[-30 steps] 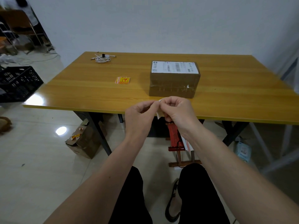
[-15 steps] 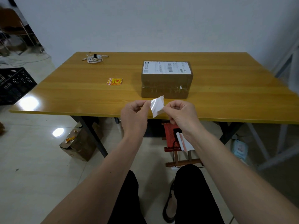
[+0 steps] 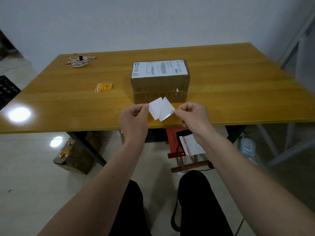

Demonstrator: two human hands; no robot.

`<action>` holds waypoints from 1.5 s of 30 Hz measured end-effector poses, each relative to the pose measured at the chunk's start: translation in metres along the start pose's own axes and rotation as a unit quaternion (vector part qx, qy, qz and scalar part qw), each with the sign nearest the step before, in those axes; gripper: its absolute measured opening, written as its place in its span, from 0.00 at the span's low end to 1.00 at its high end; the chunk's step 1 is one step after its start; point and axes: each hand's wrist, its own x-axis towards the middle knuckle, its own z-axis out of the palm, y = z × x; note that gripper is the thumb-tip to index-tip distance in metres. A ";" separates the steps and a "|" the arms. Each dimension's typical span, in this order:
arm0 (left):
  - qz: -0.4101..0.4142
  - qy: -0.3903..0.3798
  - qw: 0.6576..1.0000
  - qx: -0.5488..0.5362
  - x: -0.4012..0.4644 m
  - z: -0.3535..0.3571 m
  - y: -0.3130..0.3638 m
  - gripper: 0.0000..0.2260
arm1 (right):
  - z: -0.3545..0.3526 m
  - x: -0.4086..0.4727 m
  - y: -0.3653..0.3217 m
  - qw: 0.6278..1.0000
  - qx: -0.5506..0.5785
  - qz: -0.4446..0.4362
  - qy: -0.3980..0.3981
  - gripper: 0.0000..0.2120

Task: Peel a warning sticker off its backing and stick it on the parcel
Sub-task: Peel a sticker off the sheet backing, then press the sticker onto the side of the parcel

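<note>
From my head camera, my left hand [image 3: 134, 116] and right hand [image 3: 192, 114] have drawn further apart, each pinching one white leaf: sticker [image 3: 156, 109] and backing [image 3: 166, 110] now splay open in a V, joined at the bottom, above the desk [image 3: 238, 99] edge before the parcel [image 3: 160, 82].

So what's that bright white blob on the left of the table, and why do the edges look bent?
Head view: the blob is lamp glare on the glossy table; a second one shines on the floor. The wide-angle lens bows the table's edges. The right margin looks smeared, while the parcel stays fairly sharp.
</note>
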 end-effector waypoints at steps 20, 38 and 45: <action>-0.021 -0.049 0.998 0.020 0.022 0.026 -0.001 0.05 | -0.041 0.052 0.012 0.983 -0.115 0.005 0.144 0.08; 0.091 -0.103 0.988 -0.072 0.002 0.006 0.013 0.05 | -0.012 0.008 -0.007 0.971 0.075 0.178 -0.143 0.12; 0.093 -0.105 0.987 -0.077 -0.004 -0.017 0.011 0.05 | -0.003 -0.003 -0.006 0.945 0.205 0.200 -0.159 0.11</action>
